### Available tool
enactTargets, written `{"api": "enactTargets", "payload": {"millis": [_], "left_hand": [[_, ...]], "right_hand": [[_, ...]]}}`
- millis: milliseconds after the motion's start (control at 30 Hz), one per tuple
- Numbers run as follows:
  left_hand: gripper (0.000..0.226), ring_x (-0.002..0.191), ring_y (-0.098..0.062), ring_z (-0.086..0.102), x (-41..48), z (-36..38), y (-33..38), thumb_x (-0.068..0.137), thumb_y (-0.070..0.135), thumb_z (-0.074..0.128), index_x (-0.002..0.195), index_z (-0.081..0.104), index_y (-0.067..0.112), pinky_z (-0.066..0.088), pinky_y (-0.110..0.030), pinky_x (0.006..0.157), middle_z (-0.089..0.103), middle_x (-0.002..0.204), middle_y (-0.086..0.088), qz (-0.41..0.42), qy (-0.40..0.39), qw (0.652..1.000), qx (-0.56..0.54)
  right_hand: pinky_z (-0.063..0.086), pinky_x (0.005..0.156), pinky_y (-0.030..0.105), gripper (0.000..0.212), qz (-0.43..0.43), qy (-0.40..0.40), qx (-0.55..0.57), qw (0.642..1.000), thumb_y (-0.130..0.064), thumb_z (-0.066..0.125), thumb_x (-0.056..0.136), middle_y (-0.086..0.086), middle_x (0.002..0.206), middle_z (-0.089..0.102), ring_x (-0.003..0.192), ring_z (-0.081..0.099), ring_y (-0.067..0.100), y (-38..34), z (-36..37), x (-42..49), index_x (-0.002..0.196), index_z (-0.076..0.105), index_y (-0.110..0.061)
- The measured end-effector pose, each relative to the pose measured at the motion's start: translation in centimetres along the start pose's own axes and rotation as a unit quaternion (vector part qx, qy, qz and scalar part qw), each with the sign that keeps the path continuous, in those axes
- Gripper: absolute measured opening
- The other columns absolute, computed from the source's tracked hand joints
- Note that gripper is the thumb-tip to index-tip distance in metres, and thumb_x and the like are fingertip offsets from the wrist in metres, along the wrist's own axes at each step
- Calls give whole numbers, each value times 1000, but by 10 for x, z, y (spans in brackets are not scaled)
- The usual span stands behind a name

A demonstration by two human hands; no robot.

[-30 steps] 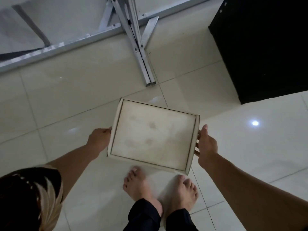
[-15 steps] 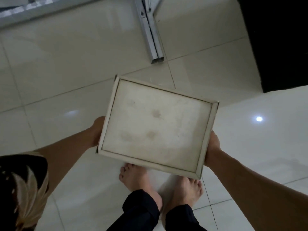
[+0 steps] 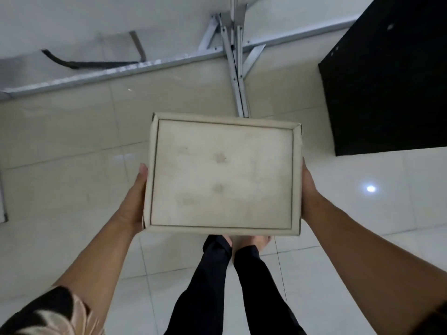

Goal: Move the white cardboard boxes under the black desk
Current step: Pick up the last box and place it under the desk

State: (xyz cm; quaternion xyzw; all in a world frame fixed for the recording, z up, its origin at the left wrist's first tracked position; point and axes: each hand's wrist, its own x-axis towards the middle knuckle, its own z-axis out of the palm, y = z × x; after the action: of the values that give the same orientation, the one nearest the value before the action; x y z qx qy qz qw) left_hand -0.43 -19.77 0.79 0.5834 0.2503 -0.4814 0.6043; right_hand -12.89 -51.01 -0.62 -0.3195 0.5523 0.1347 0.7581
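Note:
A white cardboard box (image 3: 222, 175) with faint stains on its top is held level in front of me, above my feet. My left hand (image 3: 134, 201) presses flat against its left side. My right hand (image 3: 308, 189) presses against its right side, fingers mostly hidden behind the box. The black desk (image 3: 387, 81) shows as a dark panel at the upper right, beyond and to the right of the box.
A grey metal frame (image 3: 145, 66) with a folding leg (image 3: 238, 76) runs across the pale tiled floor ahead, the leg ending just behind the box. My legs in black trousers (image 3: 232, 286) stand below. A ceiling light's reflection (image 3: 370, 188) shines on the tiles at right.
The box has come up off the floor and closer to the camera, turned square to me. Both hands now clamp its sides; the right hand was apart from it a second ago.

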Motion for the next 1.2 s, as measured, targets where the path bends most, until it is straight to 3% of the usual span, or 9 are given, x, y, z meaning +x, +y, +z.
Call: {"api": "enactTargets", "payload": {"millis": [233, 367, 467, 600, 733, 833, 1033, 1133, 1200], "left_hand": [[78, 87, -15, 76, -162, 24, 75, 20, 69, 91, 86, 83, 27, 61, -30, 65, 79, 97, -1, 101, -56, 993, -12], [37, 77, -13, 76, -242, 36, 101, 84, 58, 61, 75, 83, 30, 61, -28, 59, 79, 86, 2, 148, 11, 989, -23], [64, 69, -12, 75, -282, 39, 112, 103, 41, 31, 67, 82, 28, 60, -27, 55, 79, 79, 2, 156, 26, 987, -27], [50, 76, -17, 76, -325, 43, 119, 97, 50, 44, 76, 83, 26, 62, -31, 59, 79, 88, -2, 169, -45, 984, -4], [72, 91, -23, 76, -354, 43, 121, 36, 65, 89, 94, 83, 23, 63, -39, 68, 78, 104, -7, 175, -137, 975, 6], [65, 91, -26, 75, -377, 58, 118, 46, 63, 81, 95, 82, 20, 62, -40, 64, 77, 107, -10, 161, -179, 970, -14], [64, 110, -36, 68, -401, 119, 93, 74, 68, 56, 112, 77, 21, 54, -58, 87, 67, 128, -17, 131, -203, 970, 9], [68, 106, -35, 70, -411, 166, 73, 60, 67, 75, 108, 79, 19, 58, -55, 81, 69, 124, -17, 126, -231, 964, 33], [61, 104, -35, 71, -413, 197, 57, 74, 67, 62, 106, 79, 18, 60, -53, 77, 69, 124, -17, 104, -236, 965, 35]], "right_hand": [[56, 57, 27, 54, -80, -39, -82, 993, -70, 39, 96, -2, 67, 71, 57, 67, 13, -54, 44, -146, 86, 70, -26], [61, 70, 33, 69, -122, -86, -98, 984, -75, 28, 95, 3, 81, 77, 70, 73, 16, -63, 63, -231, 97, 74, -23], [61, 67, 32, 74, -139, -111, -99, 979, -75, 25, 94, 5, 85, 77, 74, 75, 18, -63, 69, -283, 103, 74, -20], [59, 72, 34, 76, -173, -118, -66, 976, -77, 26, 92, 6, 97, 79, 84, 77, 20, -52, 60, -345, 110, 75, -21], [55, 88, 43, 78, -201, -125, -27, 971, -80, 42, 77, 13, 110, 76, 93, 75, 25, -36, 50, -397, 108, 78, -18], [53, 99, 48, 82, -220, -117, -23, 968, -81, 51, 71, 16, 119, 73, 104, 71, 30, -25, 33, -438, 116, 76, -16], [56, 86, 41, 65, -252, -56, 37, 965, -68, 41, 94, 13, 111, 77, 90, 76, 25, -11, -26, -503, 103, 81, -16], [57, 84, 38, 63, -269, -24, 71, 960, -65, 43, 95, 13, 114, 76, 93, 76, 25, -5, -68, -524, 115, 74, -14], [60, 79, 35, 63, -272, -14, 97, 957, -64, 43, 95, 13, 114, 76, 92, 76, 25, -2, -99, -533, 119, 72, -13]]}}
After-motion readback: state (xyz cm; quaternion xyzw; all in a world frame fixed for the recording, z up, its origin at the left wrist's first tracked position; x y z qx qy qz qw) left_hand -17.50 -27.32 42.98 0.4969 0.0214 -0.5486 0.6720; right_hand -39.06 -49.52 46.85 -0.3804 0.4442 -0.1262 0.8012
